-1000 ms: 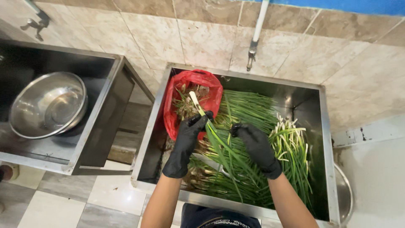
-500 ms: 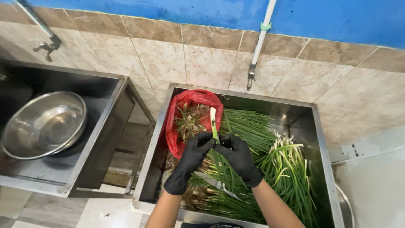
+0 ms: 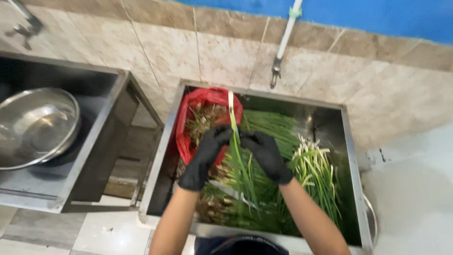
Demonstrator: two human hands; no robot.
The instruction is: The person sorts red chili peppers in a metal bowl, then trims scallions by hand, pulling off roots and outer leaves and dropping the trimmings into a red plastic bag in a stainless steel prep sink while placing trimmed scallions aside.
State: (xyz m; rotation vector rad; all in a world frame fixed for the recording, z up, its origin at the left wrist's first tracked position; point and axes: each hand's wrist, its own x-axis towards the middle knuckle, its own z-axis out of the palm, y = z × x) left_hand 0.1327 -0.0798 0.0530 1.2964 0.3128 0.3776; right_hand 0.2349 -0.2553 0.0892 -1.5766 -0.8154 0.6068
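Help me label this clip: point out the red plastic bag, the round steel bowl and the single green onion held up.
Red plastic bag (image 3: 185, 134): head view, its left wall.
Round steel bowl (image 3: 35, 123): head view, its inner bottom.
Green onion (image 3: 231, 105): head view, its pale stalk end.

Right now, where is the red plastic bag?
In the head view, the red plastic bag sits in the back left corner of the steel sink, beside the green onions and just beyond the black-gloved left hand.
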